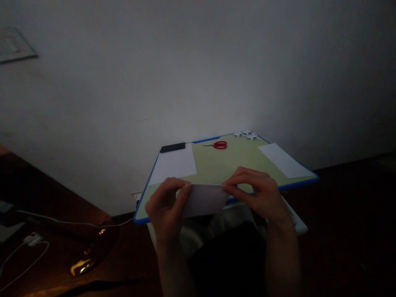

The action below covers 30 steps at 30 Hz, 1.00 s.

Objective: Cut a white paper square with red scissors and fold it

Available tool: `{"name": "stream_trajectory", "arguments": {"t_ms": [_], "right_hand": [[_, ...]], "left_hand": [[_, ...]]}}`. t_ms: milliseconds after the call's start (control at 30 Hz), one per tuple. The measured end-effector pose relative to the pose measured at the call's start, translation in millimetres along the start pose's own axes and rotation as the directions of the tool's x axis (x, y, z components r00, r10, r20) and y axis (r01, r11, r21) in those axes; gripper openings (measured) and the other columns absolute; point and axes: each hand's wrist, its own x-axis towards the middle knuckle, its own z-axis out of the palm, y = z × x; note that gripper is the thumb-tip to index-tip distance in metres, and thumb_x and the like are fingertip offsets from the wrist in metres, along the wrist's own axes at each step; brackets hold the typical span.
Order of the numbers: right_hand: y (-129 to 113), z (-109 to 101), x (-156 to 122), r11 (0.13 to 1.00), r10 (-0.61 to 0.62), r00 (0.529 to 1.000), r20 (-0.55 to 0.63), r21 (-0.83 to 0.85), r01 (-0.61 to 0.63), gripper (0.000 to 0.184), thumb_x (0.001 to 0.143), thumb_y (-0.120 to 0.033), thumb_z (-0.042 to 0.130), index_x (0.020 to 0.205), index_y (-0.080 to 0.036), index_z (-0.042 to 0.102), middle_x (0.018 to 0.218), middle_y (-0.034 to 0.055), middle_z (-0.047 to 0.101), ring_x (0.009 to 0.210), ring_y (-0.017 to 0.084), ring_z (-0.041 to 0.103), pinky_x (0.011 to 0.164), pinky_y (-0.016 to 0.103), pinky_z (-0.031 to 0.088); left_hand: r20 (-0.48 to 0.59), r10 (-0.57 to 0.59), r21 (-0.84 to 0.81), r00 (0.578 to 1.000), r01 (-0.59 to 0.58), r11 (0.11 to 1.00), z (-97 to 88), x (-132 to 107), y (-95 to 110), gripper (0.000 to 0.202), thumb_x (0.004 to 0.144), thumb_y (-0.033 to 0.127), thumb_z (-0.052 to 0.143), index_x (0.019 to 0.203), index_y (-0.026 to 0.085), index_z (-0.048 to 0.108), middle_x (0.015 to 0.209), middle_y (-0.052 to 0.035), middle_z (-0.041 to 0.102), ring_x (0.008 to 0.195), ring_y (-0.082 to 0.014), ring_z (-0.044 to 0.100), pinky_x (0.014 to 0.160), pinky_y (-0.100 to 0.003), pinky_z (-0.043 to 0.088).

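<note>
A white piece of paper [206, 201] hangs between my two hands, over the near edge of the table. My left hand [168, 206] pinches its upper left corner between thumb and fingers. At the upper right corner, my right hand [255, 192] grips it the same way. Beyond the hands, red-handled scissors [219, 144] lie on the tabletop, blades pointing left. A larger white sheet [175, 163] rests at the left, and a narrower white sheet [286, 161] lies on the right side. Several small cut paper pieces [247, 134] are heaped at the far right corner.
The small table [229, 165] has a pale green top with a blue rim and stands against a grey wall [198, 74]. A dark flat object [172, 147] sits at its back left. White cables [77, 224] run along the left, near a shiny brown surface [93, 251].
</note>
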Motion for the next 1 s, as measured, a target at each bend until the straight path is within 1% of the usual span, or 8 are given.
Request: {"name": "stream_trajectory", "arguments": {"t_ms": [100,300,433,500,600,733,867,1000], "right_hand": [[2.2,-0.8,-0.7,1.0,0.016,1.0,-0.005,0.002,-0.016,0.01,0.093,-0.015,0.08,0.095,-0.025,0.08,0.086,0.0001,0.078,0.077,0.016,0.071,0.071,0.031,0.056],[0.3,3.2,1.2,0.999,0.026,0.992,-0.12,-0.033,-0.03,0.012,0.09,-0.015,0.083,0.09,-0.025,0.078,0.082,-0.0027,0.077,0.072,0.014,0.069,0.068,0.029,0.052],[-3.3,5.1,3.6,0.998,0.055,0.993,-0.108,-0.03,-0.058,0.012,0.095,-0.014,0.077,0.088,-0.024,0.074,0.081,-0.0025,0.072,0.076,0.014,0.066,0.071,0.03,0.051],[-4.9,5.7,4.0,0.999,0.053,0.994,-0.092,-0.001,-0.053,0.011,0.095,-0.014,0.075,0.091,-0.024,0.073,0.083,-0.0017,0.07,0.08,0.016,0.065,0.074,0.031,0.051],[-8.4,7.5,4.4,1.0,0.012,0.999,-0.034,0.004,-0.012,0.011,0.094,-0.013,0.077,0.099,-0.023,0.075,0.089,0.0,0.072,0.084,0.016,0.067,0.075,0.032,0.051],[-14.4,12.7,5.6,0.999,-0.014,0.998,0.057,-0.042,0.017,0.008,0.096,-0.014,0.075,0.098,-0.021,0.076,0.089,0.0008,0.072,0.086,0.016,0.068,0.076,0.03,0.052],[-15.9,15.8,6.1,0.997,0.002,0.997,0.078,-0.076,0.004,0.007,0.098,-0.014,0.073,0.094,-0.019,0.075,0.087,0.0014,0.071,0.085,0.016,0.066,0.078,0.031,0.051],[-12.3,14.4,5.3,0.995,-0.015,0.997,0.079,-0.098,0.023,0.008,0.097,-0.013,0.073,0.092,-0.019,0.074,0.085,0.0013,0.07,0.083,0.017,0.066,0.077,0.032,0.05]], "left_hand": [[-0.021,0.006,0.014,1.0,-0.006,1.0,-1.8,0.6,-2.6,0.008,0.087,0.019,0.08,0.083,0.024,0.076,0.076,0.0017,0.073,0.071,-0.0142,0.067,0.066,-0.026,0.054],[-0.06,0.066,-0.022,0.996,-0.067,0.998,2.5,4.4,-4.5,0.011,0.084,0.013,0.08,0.081,0.022,0.075,0.072,0.002,0.071,0.068,-0.0129,0.065,0.062,-0.024,0.051],[-0.076,0.084,-0.025,0.994,-0.086,0.996,6.6,4.9,-0.6,0.01,0.085,0.013,0.078,0.081,0.022,0.073,0.073,0.0024,0.067,0.067,-0.0124,0.061,0.061,-0.023,0.049],[-0.034,0.1,-0.042,0.994,-0.102,0.994,8.5,3.4,2.6,0.012,0.087,0.011,0.076,0.084,0.022,0.072,0.075,0.0028,0.067,0.07,-0.012,0.061,0.063,-0.023,0.049],[0.11,0.106,-0.029,0.988,-0.104,0.994,11.7,0.3,5.2,0.015,0.09,0.008,0.074,0.087,0.022,0.072,0.079,0.0028,0.069,0.074,-0.012,0.063,0.068,-0.024,0.051],[0.287,0.086,-0.003,0.954,-0.089,0.996,15.7,-2.2,4.7,0.014,0.092,0.008,0.074,0.09,0.022,0.071,0.083,0.0024,0.071,0.077,-0.0126,0.064,0.072,-0.026,0.051],[0.34,0.06,0.034,0.938,-0.076,0.997,15.3,-2.4,7.2,0.013,0.094,0.01,0.073,0.089,0.021,0.069,0.082,0.0023,0.07,0.077,-0.0129,0.064,0.073,-0.027,0.05],[0.343,0.056,0.087,0.938,-0.091,0.992,14.0,-3.2,9.6,0.013,0.093,0.01,0.074,0.087,0.022,0.07,0.081,0.0028,0.07,0.075,-0.0123,0.064,0.072,-0.026,0.05]]}}
